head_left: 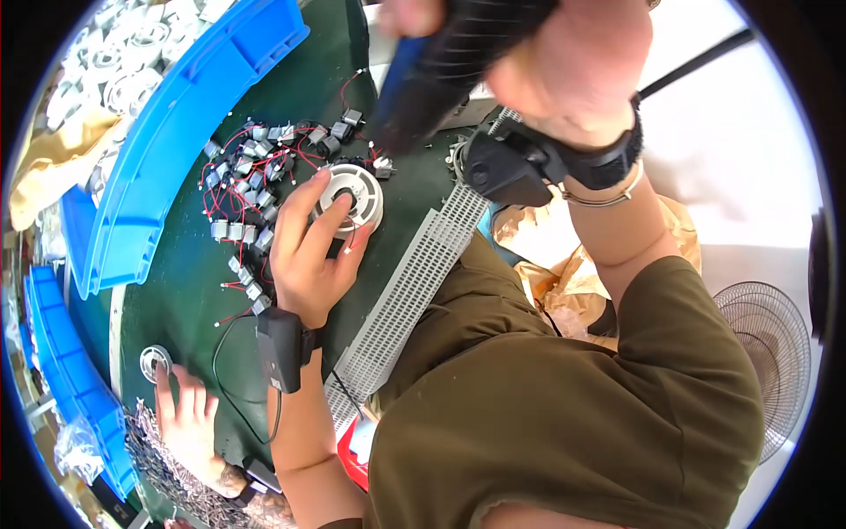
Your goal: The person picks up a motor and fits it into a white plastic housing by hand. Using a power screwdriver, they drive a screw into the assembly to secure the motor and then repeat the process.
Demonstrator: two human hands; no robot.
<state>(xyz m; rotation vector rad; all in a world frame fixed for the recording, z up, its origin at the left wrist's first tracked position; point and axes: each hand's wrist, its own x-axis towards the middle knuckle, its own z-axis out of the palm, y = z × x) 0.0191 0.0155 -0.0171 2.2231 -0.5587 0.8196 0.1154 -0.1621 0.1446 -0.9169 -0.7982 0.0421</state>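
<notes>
My left hand rests on a round white plastic housing on the green work table, its fingers spread over the rim and into the openings. A short wire with a small white connector hangs by its fingers. Above and to the right, close to the camera, my right hand is wrapped round a black electric screwdriver with a ribbed grip and a blue part. Motion blurs it, and its tip is not clear. Small silver motors with red wires lie heaped to the left of the housing; one motor sits against its far edge.
A blue bin of white parts stands far left, another blue bin nearer. A co-worker's hand touches a white ring beside a pile of small metal pieces. A white perforated strip edges the table; a fan stands right.
</notes>
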